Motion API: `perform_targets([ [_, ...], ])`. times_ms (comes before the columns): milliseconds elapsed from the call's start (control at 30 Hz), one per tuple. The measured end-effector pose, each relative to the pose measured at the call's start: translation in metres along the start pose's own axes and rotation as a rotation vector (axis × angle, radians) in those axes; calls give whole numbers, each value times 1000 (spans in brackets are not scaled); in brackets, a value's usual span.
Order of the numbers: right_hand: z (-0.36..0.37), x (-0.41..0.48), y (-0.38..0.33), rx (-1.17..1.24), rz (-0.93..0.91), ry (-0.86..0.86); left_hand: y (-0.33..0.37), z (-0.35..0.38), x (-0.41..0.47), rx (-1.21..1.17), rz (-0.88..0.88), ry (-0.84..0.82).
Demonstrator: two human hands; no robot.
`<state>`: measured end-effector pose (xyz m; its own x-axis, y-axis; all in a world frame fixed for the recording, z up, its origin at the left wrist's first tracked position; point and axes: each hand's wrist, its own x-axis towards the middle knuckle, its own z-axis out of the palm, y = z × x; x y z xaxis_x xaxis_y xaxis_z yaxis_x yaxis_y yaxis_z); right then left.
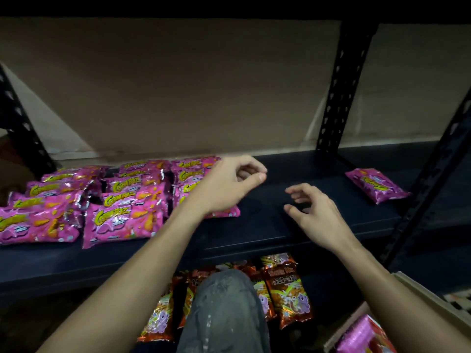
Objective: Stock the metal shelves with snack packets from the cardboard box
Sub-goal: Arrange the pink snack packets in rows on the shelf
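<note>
while i reached over the shelf [277, 225], my left hand [229, 186] and right hand [317, 216] were loosely curled and held nothing. 3 rows of pink packets [122, 215] lay at the shelf's left, 1 stray packet [377, 185] lay well apart at the right, and the middle was bare. more pink ones showed in the box [418, 289] by my right arm, so i judged the stocking roughly half done.

Glossy foil packets [122, 217], matt metal shelf [267, 225]
</note>
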<state>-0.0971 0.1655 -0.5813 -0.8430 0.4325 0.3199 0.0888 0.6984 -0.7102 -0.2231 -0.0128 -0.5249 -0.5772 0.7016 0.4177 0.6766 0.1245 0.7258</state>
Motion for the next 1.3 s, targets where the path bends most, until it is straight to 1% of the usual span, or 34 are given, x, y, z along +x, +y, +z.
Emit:
perform_targets([
  [67, -21, -3, 17, -45, 27, 77, 5, 28, 5, -39, 2, -60],
  [133, -39, -3, 34, -110, 68, 146, 2, 53, 7, -31, -17, -109],
  [233, -70, 0, 57, -244, 110, 289, -4, 86, 10, 21, -44, -181],
  [333, -95, 6, 70, -296, 205, 413, -10, 106, 14, 104, -81, -212],
  [400, -102, 12, 74, -325, 278, 399, -14, 110, 14, 116, -121, -192],
  [500, -101, 20, 82, -424, 343, 264, -19, 114, 12, 115, -144, -170],
  [567, -94, 23, 88, -546, 377, 199, -21, 115, 12, 133, -139, -174],
  [667, -78, 22, 91, -785, 361, 170, -22, 117, 11, 166, -137, -190],
  [733, -66, 19, 88, -805, 316, 202, -22, 118, 10, 161, -136, -197],
  [800, -54, 16, 79, -761, 261, 222, -23, 118, 9, 121, -142, -181],
  [967, -25, 10, 45, -581, 185, 165, -22, 120, 12, 46, -161, -137],
  [1033, -17, 7, 31, -402, 170, 155, -21, 121, 13, 7, -154, -80],
  [1100, -12, 7, 23, -184, 163, 159, -17, 124, 13, -28, -128, 22],
  [1167, -9, 8, 21, -16, 135, 174, -13, 128, 14, -48, -92, 125],
  [1233, -10, 9, 22, 128, 115, 185, -7, 132, 14, -12, -49, 195],
  [1300, -13, 9, 28, 209, 120, 207, -1, 135, 17, 83, -14, 200],
])
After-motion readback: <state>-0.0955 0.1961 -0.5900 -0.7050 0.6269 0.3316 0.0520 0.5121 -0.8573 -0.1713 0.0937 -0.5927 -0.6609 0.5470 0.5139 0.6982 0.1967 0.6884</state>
